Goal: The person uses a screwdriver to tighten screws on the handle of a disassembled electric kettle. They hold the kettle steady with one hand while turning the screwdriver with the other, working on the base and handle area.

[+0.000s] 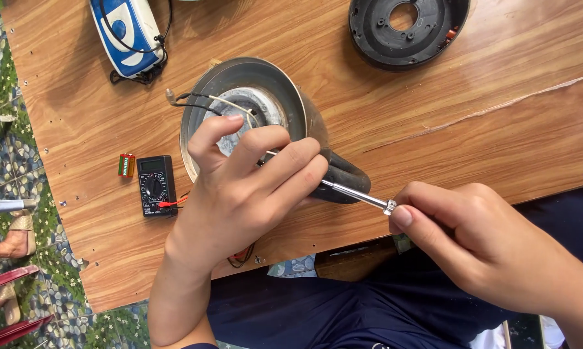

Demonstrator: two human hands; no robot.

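Steel upturned kettle body (291, 97) steadied by your left hand (239, 194), fingers curled; your right hand (479, 239) pinches a slim metal screwdriver (356, 194); a green-and-red battery (127, 165) lies beside the black multimeter (155, 185).

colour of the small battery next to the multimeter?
Green and red; the battery shows in the head view, left of the multimeter.

Both forearms are bare, with no sleeves, watch, rings or gloves on the left hand (239, 194) or the right hand (485, 245). The fingernails are short and unpainted. Dark navy clothing (343, 310) fills the lower middle of the frame, creased into soft folds.
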